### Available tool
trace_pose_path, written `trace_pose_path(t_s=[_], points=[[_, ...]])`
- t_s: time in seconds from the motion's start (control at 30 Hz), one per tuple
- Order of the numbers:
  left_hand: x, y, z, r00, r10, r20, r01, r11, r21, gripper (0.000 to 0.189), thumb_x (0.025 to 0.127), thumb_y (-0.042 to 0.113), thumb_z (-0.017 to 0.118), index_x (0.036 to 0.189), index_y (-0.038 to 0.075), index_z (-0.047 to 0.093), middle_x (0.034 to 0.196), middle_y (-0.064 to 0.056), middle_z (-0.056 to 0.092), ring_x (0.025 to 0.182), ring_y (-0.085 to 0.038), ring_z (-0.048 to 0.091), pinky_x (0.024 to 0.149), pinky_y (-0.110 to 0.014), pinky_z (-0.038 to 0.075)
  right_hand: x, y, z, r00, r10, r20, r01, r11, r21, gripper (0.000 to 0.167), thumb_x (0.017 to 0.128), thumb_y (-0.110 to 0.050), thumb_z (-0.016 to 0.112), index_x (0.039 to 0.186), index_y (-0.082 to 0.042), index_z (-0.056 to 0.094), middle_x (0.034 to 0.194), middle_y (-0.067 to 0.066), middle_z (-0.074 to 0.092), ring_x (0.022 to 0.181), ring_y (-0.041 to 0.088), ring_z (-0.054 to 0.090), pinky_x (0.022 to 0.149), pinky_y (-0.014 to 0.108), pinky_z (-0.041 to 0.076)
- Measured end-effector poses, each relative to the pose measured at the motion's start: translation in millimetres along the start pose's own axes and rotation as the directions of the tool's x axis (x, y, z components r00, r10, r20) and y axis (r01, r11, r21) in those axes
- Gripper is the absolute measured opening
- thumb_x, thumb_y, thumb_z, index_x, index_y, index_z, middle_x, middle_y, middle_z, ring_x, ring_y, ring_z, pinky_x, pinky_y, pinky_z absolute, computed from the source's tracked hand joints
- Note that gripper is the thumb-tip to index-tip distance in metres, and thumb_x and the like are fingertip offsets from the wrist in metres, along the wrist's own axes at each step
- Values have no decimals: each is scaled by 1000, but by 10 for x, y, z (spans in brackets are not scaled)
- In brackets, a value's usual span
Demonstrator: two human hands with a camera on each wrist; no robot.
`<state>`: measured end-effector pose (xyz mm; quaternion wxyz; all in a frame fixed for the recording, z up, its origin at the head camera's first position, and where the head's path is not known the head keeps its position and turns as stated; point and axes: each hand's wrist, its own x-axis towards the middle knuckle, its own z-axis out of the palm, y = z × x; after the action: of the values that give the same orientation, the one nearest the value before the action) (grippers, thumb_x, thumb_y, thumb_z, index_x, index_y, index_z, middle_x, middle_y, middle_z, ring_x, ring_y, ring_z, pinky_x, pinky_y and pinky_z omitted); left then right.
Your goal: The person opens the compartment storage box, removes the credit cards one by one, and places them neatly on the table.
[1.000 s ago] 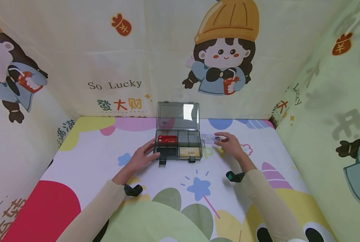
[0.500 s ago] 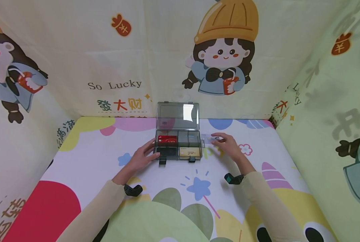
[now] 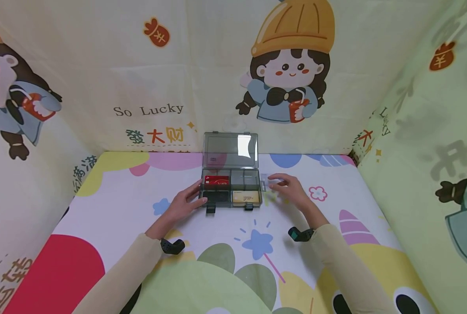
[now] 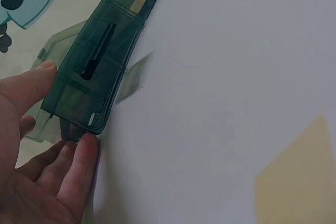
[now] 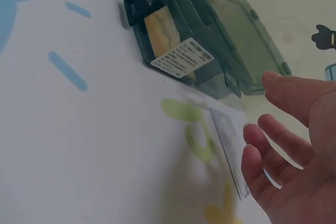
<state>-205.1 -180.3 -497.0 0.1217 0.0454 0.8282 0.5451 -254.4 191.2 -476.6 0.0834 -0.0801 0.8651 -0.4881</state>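
Observation:
An open, smoky see-through divided box (image 3: 231, 189) stands at the back of the table, its lid (image 3: 231, 150) raised. A red VIP card (image 3: 217, 180) lies in its back left compartment, a black card (image 3: 216, 197) in the front left and a beige card (image 3: 245, 197) in the front right. My left hand (image 3: 181, 206) rests against the box's left end, thumb at the front corner, fingers along the side. My right hand (image 3: 290, 191) hovers over a pale, clear-looking card (image 5: 228, 145) flat on the table right of the box. Thumb and fingers are apart, pinching nothing.
A white label (image 5: 182, 57) sticks to the box's right end. Two black latches (image 3: 211, 210) hang at its front. Printed cloth (image 3: 218, 65) rises close behind the lid and along both sides. A patterned cloth (image 3: 131, 209) covers the table.
My right hand has shifted left toward the box, covering more of the pale card, which appears to stay in place. The left hand and the box have not moved.

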Motion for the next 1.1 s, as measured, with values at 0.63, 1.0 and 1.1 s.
trace_pose_path(t_s=[0.63, 1.0, 1.1], points=[[18, -14, 9, 1000, -11, 0, 11, 998, -56, 73, 91, 27, 68, 153, 30, 29, 155, -14, 35, 144, -30, 34, 108, -44, 43, 7, -127, 147, 994, -90, 56, 88, 995, 38, 33, 93, -21, 65, 123, -8, 64, 137, 11, 56, 115, 34, 58, 90, 40, 51], [24, -22, 20, 999, -39, 0, 39, 998, -42, 73, 91, 30, 68, 152, 34, 28, 157, -13, 33, 145, -30, 32, 109, -45, 42, -33, -211, 188, 991, -119, 66, 114, 991, 64, 34, 92, -17, 66, 121, 0, 64, 139, 16, 55, 119, 38, 56, 101, 53, 45], [30, -25, 20, 999, -48, 0, 48, 998, -43, 74, 91, 30, 68, 152, 33, 28, 157, -13, 32, 146, -30, 32, 109, -46, 42, -21, -199, 205, 988, -142, 55, 137, 986, 90, 34, 91, -15, 67, 120, 3, 64, 139, 20, 54, 121, 41, 54, 104, 57, 42]])
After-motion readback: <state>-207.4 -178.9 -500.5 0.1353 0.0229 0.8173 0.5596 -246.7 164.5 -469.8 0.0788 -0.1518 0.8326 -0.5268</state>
